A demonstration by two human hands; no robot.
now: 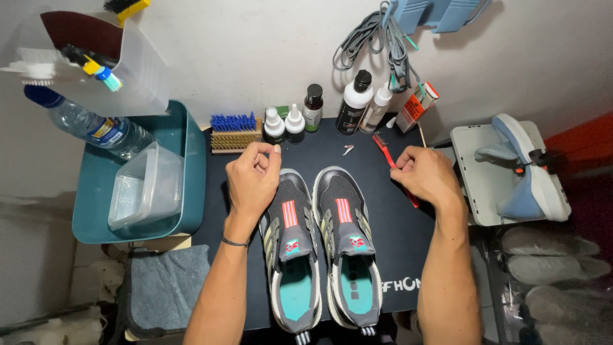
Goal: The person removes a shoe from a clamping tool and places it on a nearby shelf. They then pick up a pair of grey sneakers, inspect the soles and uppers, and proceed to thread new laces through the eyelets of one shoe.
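From the head camera, 2 grey sneakers (322,246) with teal insoles sit side by side, toes away, on a black mat (399,233). The left hand (253,179) is loosely clenched over the left shoe's toe, grasping nothing visible. The right hand (426,176) is curled just beside a red toothbrush (391,161); I cannot tell if it grips it. Behind stand 5 bottles (355,102) and a blue-bristled brush (235,131).

Even bright light, soft shadows, sharp focus, bowed wide-angle edges.
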